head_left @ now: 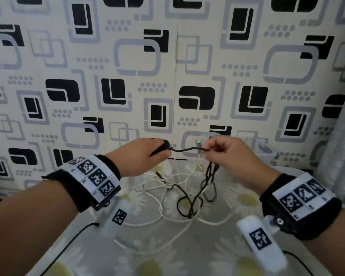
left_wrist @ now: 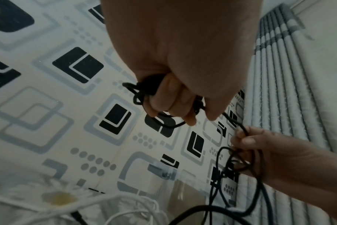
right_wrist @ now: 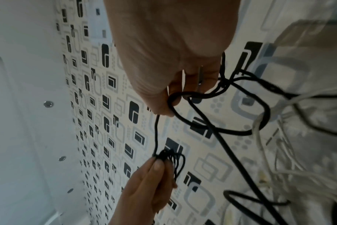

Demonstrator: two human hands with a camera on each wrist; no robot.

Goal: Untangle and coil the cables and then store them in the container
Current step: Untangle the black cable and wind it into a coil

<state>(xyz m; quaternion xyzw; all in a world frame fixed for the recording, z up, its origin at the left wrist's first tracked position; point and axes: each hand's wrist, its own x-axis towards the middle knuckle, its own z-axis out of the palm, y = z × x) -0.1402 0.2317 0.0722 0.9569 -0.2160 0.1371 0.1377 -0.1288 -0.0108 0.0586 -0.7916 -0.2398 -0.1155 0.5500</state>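
Observation:
A black cable (head_left: 185, 150) stretches between both raised hands above the table. My left hand (head_left: 147, 154) grips a small wound bundle of the black cable (left_wrist: 142, 94), with loops round its fingers. My right hand (head_left: 217, 149) pinches the same cable (right_wrist: 183, 94) a short way along, and the rest hangs from it in tangled loops (head_left: 203, 188) down to the table. A white cable (head_left: 167, 188) lies in loose tangled loops on the table under the hands. A clear plastic container (head_left: 267, 151) stands at the back right by the wall, partly hidden by my right hand.
The table wears a pale cloth with daisy prints (head_left: 247, 200). A patterned black and grey wall (head_left: 167, 76) rises right behind it. A grey ribbed curtain (head_left: 339, 146) hangs at the right. White tags with markers hang from both wrists.

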